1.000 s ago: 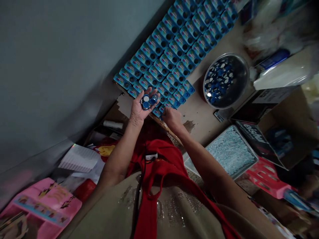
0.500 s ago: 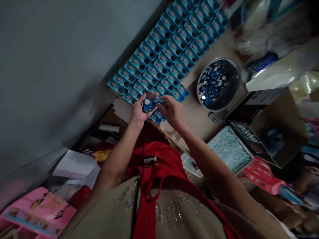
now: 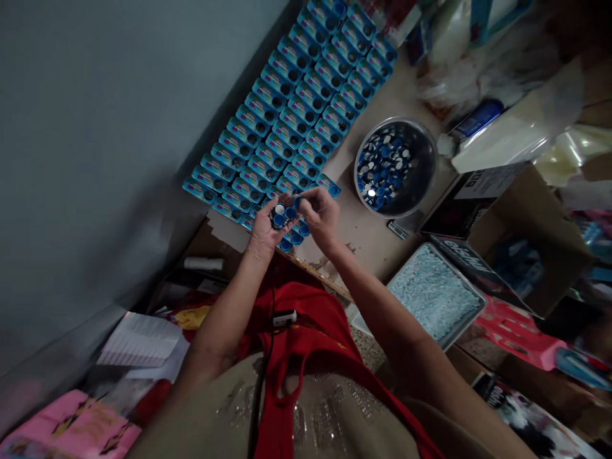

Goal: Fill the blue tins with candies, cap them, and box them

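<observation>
The left hand (image 3: 266,224) cups blue-and-white discs (image 3: 279,220) above the surface's (image 3: 368,245) near edge; the right hand (image 3: 323,214) pinches one. A few packs (image 3: 285,244) there show blue-filled rounds (apparently done); most, stretching along the wall-side edge, show dark rounds, presumably left.

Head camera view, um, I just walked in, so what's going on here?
A person's left hand lies open, palm up, bearing several small round discs, while the right hand pinches a blue disc beside them. Rows of blue packs cover part of the table; most have a dark round spot. A metal bowl nearby holds many more discs.
</observation>
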The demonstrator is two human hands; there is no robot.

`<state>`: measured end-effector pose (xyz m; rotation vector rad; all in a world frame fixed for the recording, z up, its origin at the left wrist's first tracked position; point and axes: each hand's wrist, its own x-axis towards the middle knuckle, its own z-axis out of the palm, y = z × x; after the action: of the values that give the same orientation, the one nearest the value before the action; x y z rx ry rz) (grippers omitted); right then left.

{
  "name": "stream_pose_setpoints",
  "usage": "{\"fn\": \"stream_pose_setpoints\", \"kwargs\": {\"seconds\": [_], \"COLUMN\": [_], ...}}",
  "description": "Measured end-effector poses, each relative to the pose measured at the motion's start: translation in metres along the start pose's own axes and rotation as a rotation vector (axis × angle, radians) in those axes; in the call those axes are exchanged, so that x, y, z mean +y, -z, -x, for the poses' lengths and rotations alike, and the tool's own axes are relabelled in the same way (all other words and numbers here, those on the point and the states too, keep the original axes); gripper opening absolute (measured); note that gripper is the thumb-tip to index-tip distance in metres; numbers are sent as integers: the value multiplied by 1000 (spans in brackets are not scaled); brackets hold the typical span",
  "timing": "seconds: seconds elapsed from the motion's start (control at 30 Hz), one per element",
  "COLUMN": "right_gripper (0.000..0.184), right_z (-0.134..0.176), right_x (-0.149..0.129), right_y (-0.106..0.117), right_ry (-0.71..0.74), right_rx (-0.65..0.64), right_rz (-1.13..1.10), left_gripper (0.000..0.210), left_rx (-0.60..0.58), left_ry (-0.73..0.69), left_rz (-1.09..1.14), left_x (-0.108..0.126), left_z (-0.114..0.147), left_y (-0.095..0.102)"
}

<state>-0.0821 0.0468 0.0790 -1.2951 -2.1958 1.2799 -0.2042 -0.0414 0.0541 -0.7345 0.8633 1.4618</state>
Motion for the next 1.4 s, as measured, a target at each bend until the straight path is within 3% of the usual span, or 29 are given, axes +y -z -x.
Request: {"fn": "stream_pose_setpoints", "kwargs": {"seconds": [0.1,0.23,0.4,0.63,0.73,0.83,0.93,1.0,1.23,1.4], "right_gripper": [27,21,7,32,24,14,43,51,36,27], "right_z": [-38,-90,-128,-169,-161,-129,-93,-78,-84,-91], "right_x": [20,41,53,67,53,33,18,12,16,10], "right_y": [15,27,20,21,25,32,38,41,51,73], "right_ry": [-104,-42,-32,-55,9,189,469,601,695,687], "right_rx": [75,44,-49,-118,-163,-248,-422,-543,-728,-782], "right_rz": [-44,264,544,561,565,521,471,492,637,523], "left_gripper": [23,22,23,30,28,26,28,29,34,36], "left_rx": [-45,-70,-89,-107,-87,-79,-71,-59,-36,-64], "left_ry": [-19,-31,-46,-47,-54,-54,-55,-39,76,140], "left_rz": [44,71,88,115,113,116,112,95,-20,7], "left_x": [6,17,23,25,27,29,29,28,18,12], "left_z": [-2,-3,-9,-20,-15,-10,-12,-17,-28,-25], "left_y": [-9,-16,-19,-19,-22,-23,-21,-20,-19,-23]}}
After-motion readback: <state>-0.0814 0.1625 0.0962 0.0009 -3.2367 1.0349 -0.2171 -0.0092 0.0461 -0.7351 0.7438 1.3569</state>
